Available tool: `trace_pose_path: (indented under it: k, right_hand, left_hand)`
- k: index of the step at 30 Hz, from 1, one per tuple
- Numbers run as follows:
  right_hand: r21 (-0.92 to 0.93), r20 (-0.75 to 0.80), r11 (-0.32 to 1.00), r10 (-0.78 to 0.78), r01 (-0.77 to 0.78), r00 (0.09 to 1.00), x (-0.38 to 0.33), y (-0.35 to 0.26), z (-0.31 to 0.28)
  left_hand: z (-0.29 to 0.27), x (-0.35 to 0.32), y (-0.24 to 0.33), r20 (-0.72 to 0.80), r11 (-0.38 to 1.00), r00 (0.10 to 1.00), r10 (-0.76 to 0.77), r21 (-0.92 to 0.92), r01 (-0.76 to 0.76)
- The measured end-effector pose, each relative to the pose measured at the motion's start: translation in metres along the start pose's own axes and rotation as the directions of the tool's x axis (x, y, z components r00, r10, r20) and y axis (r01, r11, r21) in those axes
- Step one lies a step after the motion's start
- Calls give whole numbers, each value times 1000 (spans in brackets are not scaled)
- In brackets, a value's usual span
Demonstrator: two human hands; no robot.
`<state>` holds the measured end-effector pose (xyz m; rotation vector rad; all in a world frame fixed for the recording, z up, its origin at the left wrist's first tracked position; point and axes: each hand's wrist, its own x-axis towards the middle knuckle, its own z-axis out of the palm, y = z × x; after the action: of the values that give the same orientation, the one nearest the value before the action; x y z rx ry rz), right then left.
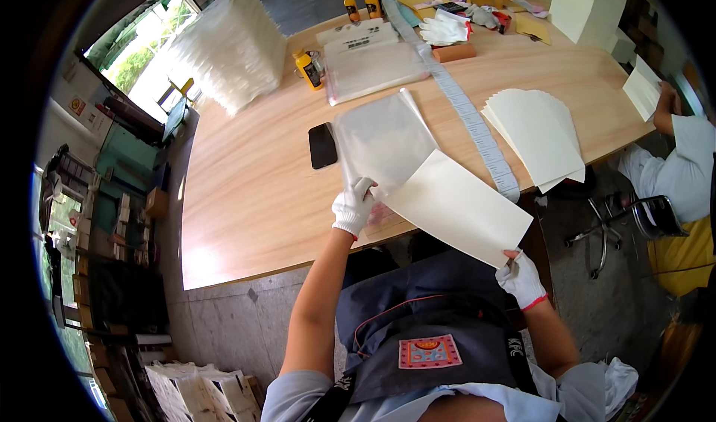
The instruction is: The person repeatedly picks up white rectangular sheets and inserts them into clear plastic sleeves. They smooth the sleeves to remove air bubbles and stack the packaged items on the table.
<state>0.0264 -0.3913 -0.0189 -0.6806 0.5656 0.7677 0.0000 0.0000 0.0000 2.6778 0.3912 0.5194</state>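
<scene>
My right hand (520, 279), in a white glove with bare fingertips, grips the near right corner of a cream card sheet (466, 209). The sheet slants over the table edge. Its far left end overlaps a stack of clear plastic bags (384, 135); I cannot tell whether that end is inside a bag. Gloved the same way, my left hand (354, 207) is closed in a pinch at the near left edge of the top bag, beside the sheet's left corner. A black phone (323, 146) lies left of the bags.
A fanned stack of cream sheets (538, 135) lies to the right, past a pale blue printed strip (473, 116). Farther back are more plastic bags (373, 71), an orange bottle (307, 70) and white gloves (445, 29). A tall plastic-wrapped stack (231, 49) stands far left. A co-worker (675, 153) sits at right.
</scene>
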Motion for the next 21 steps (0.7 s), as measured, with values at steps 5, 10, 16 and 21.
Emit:
trace_pose_path:
  k: [5,10,16,21]
  right_hand:
    - [-31,56,997,70,-69,996,-4,12,5]
    - [-59,208,998,8,4,978,-4,33,19]
    - [-240,306,958,-79,157,949,-12,47,50]
    - [-303,365,930,-91,210,927,4,42,61]
  left_hand:
    - [-11,-7,14,22,984,997,67,-169,-63]
    - [-5,-31,38,-112,960,991,76,-260,-103]
    - [71,-47,61,-172,179,639,-750,-982,-55]
    - [73,-32,53,229,-252,652,-722,-966,60]
